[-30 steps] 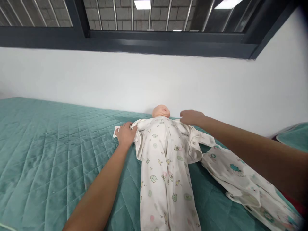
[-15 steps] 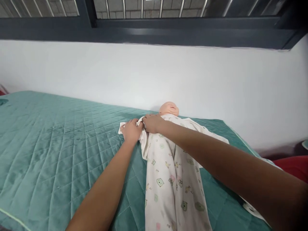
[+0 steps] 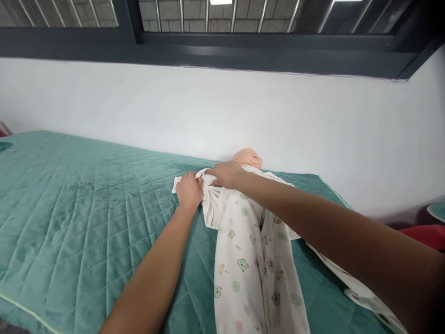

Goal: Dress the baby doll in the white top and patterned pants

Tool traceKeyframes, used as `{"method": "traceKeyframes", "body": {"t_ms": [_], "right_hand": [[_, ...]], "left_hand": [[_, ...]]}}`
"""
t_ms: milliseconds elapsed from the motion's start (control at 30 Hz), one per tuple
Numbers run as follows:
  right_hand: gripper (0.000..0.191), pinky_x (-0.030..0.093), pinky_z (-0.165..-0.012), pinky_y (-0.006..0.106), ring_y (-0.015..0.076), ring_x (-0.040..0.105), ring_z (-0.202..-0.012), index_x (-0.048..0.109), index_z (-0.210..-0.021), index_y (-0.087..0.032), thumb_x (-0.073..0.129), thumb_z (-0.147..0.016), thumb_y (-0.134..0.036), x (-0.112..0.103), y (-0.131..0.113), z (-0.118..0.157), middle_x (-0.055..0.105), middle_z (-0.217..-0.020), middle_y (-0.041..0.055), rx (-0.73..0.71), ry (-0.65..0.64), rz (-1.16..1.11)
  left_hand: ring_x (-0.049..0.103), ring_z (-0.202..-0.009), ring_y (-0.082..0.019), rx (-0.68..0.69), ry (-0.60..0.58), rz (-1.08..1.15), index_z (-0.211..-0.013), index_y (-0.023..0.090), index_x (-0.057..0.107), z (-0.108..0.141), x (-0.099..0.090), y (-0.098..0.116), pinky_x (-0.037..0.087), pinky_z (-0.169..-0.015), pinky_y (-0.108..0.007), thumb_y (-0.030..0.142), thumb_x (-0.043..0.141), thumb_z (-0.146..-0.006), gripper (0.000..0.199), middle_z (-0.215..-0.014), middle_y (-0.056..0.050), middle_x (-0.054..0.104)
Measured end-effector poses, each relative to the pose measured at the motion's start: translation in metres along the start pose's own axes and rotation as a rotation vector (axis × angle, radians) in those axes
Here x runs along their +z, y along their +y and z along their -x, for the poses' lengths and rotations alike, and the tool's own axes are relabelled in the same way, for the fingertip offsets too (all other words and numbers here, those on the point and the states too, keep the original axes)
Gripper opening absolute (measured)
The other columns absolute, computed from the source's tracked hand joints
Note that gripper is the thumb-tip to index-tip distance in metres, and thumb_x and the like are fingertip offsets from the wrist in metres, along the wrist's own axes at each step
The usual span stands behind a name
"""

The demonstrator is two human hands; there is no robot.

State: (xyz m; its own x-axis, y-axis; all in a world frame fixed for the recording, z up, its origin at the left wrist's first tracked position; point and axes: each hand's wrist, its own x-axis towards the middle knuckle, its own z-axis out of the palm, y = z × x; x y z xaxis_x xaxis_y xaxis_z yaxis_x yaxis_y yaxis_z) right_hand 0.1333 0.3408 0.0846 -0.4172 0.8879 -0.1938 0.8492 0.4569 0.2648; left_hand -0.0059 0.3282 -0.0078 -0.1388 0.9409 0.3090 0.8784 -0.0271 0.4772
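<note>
A doll [image 3: 247,157] lies on its back on the green quilted cover, its head toward the wall. White baby clothing [image 3: 239,250] with green bear prints covers its body and spreads toward me. At the doll's sleeve on the left, my left hand [image 3: 189,189] is closed on the white cloth, and a cuff end sticks out beyond it. My right hand [image 3: 227,175] grips the same sleeve nearer the doll's shoulder, with the thumb and fingers on the bunched fabric. The doll's arm cannot be seen inside the cloth.
The quilted green cover [image 3: 86,208] extends far to the left. Behind it stands a white wall [image 3: 174,111] under a dark window frame [image 3: 260,53]. More white cloth [image 3: 365,297] lies at the lower right, near a red object [image 3: 424,235].
My right hand has shifted slightly right, away from my left hand, leaving more of the sleeve visible between them. The doll and its clothing have moved a little to the right in view.
</note>
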Motion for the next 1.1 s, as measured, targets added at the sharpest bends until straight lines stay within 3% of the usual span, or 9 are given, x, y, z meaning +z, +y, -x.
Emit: {"method": "traceKeyframes", "body": {"t_ms": [167, 367, 500, 833, 1100], "right_hand": [[0.034, 0.042, -0.069, 0.033, 0.0288, 0.065, -0.098, 0.062, -0.121, -0.031, 0.051, -0.093, -0.045, -0.001, 0.014, 0.021, 0.068, -0.111, 0.0096, 0.034, 0.061, 0.016], [0.030, 0.041, -0.069, 0.032, 0.0280, 0.064, -0.097, 0.063, -0.116, -0.026, 0.052, -0.093, -0.042, -0.002, 0.020, 0.041, 0.067, -0.107, 0.0099, 0.053, 0.114, 0.085], [0.031, 0.040, -0.070, 0.032, 0.0271, 0.063, -0.098, 0.062, -0.119, -0.027, 0.052, -0.093, -0.041, -0.005, 0.022, 0.050, 0.066, -0.108, 0.0098, 0.064, 0.141, 0.079], [0.033, 0.041, -0.067, 0.032, 0.0273, 0.066, -0.092, 0.062, -0.118, -0.027, 0.052, -0.092, -0.045, 0.000, 0.013, 0.035, 0.067, -0.109, 0.0097, 0.054, 0.104, -0.015], [0.033, 0.041, -0.069, 0.031, 0.0254, 0.065, -0.091, 0.063, -0.118, -0.027, 0.053, -0.092, -0.046, 0.010, 0.015, 0.030, 0.068, -0.111, 0.0086, 0.018, 0.104, -0.093]], "left_hand": [[0.063, -0.106, -0.028, -0.035, 0.005, 0.056, -0.122, 0.019, 0.062, 0.006, -0.001, -0.006, 0.045, -0.086, -0.037, 0.028, 0.038, -0.096, 0.037, -0.112, -0.013, 0.070], [0.062, -0.108, -0.028, 0.057, -0.017, 0.034, -0.123, 0.024, 0.066, 0.011, 0.000, -0.009, 0.046, -0.085, -0.036, 0.014, 0.039, -0.091, 0.044, -0.116, -0.011, 0.069], [0.061, -0.107, -0.029, 0.066, -0.043, -0.028, -0.118, 0.027, 0.069, 0.013, -0.001, -0.009, 0.046, -0.084, -0.037, 0.020, 0.041, -0.093, 0.039, -0.111, -0.011, 0.070], [0.060, -0.108, -0.030, 0.038, -0.047, -0.029, -0.118, 0.022, 0.061, 0.009, 0.001, -0.007, 0.045, -0.084, -0.039, 0.024, 0.039, -0.096, 0.032, -0.113, -0.013, 0.068], [0.060, -0.112, -0.029, 0.008, -0.089, 0.045, -0.110, 0.026, 0.070, -0.011, 0.011, -0.018, 0.047, -0.085, -0.036, 0.034, 0.051, -0.090, 0.028, -0.119, -0.011, 0.066]]}}
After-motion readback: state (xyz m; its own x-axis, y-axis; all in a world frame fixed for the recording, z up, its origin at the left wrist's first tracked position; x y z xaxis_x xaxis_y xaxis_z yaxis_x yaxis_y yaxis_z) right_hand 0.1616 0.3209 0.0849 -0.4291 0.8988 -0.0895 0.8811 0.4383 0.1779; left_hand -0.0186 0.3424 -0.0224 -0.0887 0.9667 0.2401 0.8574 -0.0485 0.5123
